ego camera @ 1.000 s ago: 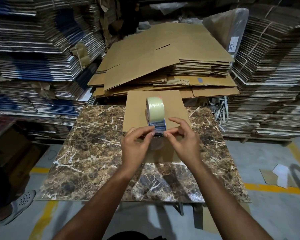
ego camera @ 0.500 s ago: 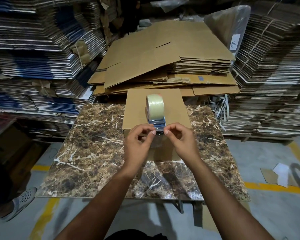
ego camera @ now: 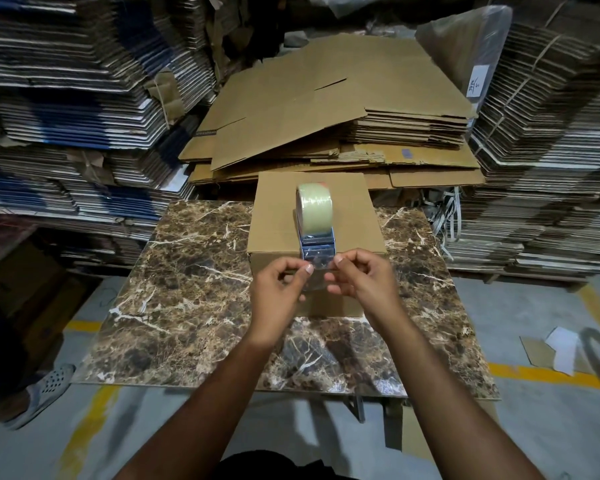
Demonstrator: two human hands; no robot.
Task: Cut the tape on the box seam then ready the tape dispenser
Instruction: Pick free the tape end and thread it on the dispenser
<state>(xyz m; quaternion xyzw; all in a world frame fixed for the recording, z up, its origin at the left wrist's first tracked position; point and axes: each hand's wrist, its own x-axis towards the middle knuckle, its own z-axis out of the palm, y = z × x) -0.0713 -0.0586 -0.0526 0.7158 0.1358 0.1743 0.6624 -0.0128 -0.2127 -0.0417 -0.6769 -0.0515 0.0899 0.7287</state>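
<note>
A closed brown cardboard box [ego camera: 278,216] stands on the marble-patterned table [ego camera: 187,299]. On the box's near top edge rests a tape dispenser [ego camera: 316,233] with a roll of clear tape and a blue metal front. A clear strip of tape [ego camera: 317,277] hangs from its front down the box's near face. My left hand [ego camera: 279,292] pinches the strip's left edge and my right hand [ego camera: 362,285] pinches its right edge, thumbs and forefingers closed on it.
Flattened brown cartons [ego camera: 326,109] are piled behind the table. Tall stacks of folded cardboard rise at the left [ego camera: 66,98] and right [ego camera: 548,150]. A sandalled foot [ego camera: 45,386] stands on the floor at lower left. Paper scraps [ego camera: 558,351] lie at the right.
Both hands have slid slightly toward me and down from the dispenser's front, drawing the clear tape strip out over the box's near face. The dispenser stays put.
</note>
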